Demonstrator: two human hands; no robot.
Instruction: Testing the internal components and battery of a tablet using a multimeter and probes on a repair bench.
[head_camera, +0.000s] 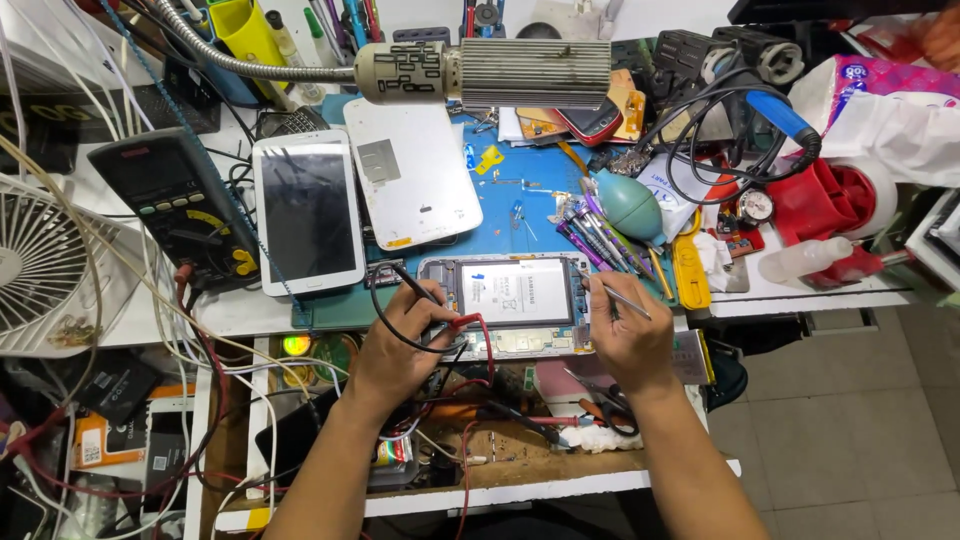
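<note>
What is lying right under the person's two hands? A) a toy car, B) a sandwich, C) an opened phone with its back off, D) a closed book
C, because both the left hand and the right hand rest at the edges of an opened phone whose battery and inner parts are showing.

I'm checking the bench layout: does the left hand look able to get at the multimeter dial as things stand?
Probably yes. The left hand sits just right of the multimeter, with only the white tablet and loose leads between them, all lying flat. But it holds the probes, so it isn't free.
</note>
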